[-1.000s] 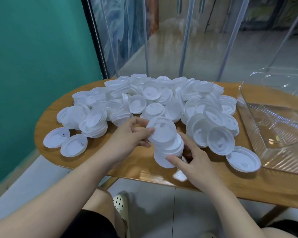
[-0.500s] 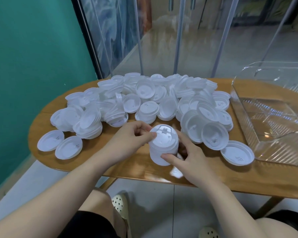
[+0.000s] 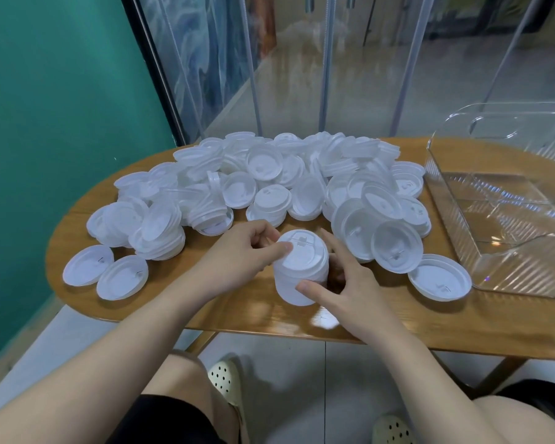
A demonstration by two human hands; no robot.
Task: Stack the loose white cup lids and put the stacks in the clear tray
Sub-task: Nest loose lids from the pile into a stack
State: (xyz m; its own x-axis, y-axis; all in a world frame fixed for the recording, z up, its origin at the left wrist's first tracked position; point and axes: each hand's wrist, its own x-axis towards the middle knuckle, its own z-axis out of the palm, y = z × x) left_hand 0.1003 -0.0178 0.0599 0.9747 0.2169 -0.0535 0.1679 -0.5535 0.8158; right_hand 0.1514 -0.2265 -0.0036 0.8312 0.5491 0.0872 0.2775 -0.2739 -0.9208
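head view: you're looking down at a wooden table (image 3: pixel 430 322), with both hands closing in on one short stack of lids (image 3: pixel 301 267) at the near edge.
stack position: it's standing between your hands, in front of the big heap of loose white lids (image 3: pixel 269 184), well clear of the clear tray (image 3: pixel 462 225).
stack axis: it's running roughly vertical, tilting a little toward you, top lid facing up.
left hand (image 3: pixel 241 254): fingers are curling round the stack's upper left rim, thumb pressing on the top lid.
right hand (image 3: pixel 343 283): it's cupping the stack's right side, thumb touching the lower front, fingers spread and only lightly bent; firmness of grip — can't tell.
tray direction: it's lying to your right, so your right hand is the nearer one for the carry.
tray state: it's looking empty so far.
judgement: you're probably squaring the stack before moving it right.
risk: single lid (image 3: pixel 439 282) is sitting in the path, just beside the tray wall.
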